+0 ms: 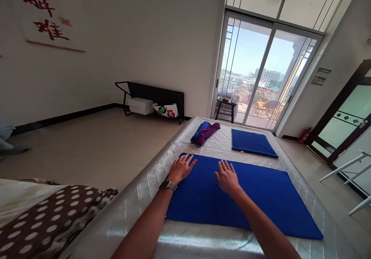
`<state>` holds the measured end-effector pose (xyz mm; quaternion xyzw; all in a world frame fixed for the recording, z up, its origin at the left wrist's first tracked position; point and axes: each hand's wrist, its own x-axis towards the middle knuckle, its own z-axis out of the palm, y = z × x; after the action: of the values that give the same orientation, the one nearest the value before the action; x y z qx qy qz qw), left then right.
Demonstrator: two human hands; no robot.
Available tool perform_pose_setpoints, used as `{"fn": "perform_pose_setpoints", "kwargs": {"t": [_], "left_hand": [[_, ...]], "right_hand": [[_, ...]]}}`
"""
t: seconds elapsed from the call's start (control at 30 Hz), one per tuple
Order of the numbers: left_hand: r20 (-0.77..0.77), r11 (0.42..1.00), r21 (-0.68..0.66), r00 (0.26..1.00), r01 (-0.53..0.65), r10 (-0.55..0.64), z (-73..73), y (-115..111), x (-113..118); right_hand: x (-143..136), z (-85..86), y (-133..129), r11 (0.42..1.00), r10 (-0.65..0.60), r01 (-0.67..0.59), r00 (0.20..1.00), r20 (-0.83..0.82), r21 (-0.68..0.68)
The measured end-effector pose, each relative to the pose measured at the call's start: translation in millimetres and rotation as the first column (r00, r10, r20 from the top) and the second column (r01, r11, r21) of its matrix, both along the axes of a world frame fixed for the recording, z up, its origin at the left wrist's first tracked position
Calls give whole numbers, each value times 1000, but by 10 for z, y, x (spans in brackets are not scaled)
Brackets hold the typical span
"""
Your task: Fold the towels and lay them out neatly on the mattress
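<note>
Over the blue cloth (pixel 266 201), left hand (pixel 181 169) and right hand (pixel 227 178) open, palms down. Light, even pressure likely best.

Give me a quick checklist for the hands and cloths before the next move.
1. Left hand empty: ok, open at the large blue cloth's far-left corner.
2. Right hand empty: ok, fingers spread above or on that cloth.
3. Large blue cloth spread flat: ok, no obvious folds.
4. Smaller blue cloth apart from the large one: ok, gap visible.
5. Wrists bare: not ok, watch on the left.
6. Right palm pressing down: cannot tell.
</note>
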<state>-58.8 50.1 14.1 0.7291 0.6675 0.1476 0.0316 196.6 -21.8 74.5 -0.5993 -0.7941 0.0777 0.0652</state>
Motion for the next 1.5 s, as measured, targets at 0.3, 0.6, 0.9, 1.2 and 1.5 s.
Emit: {"fn": "perform_pose_setpoints", "kwargs": {"t": [0.3, 0.6, 0.9, 1.2, 1.5], "left_hand": [[-45, 999, 24, 998, -36, 37, -175, 75, -43], [-23, 999, 23, 999, -43, 44, -166, 77, -66], [-36, 998, -8, 997, -68, 67, -157, 61, -63], [-71, 999, 32, 997, 22, -19, -275, 104, -205], [-103, 999, 22, 994, -38, 40, -194, 94, -51]], "right_hand": [[-127, -256, 209, 996, -3, -2, 999, -46, -92], [2008, -199, 64, 871, -471, 485, 868, 158, -73], [2748, -358, -50, 788, -610, 615, 781, 134, 2], [2821, -289, 0, 774, -614, 629, 773, 161, -68], [2868, -31, -305, 695, -718, 716, 685, 124, 68]]}}
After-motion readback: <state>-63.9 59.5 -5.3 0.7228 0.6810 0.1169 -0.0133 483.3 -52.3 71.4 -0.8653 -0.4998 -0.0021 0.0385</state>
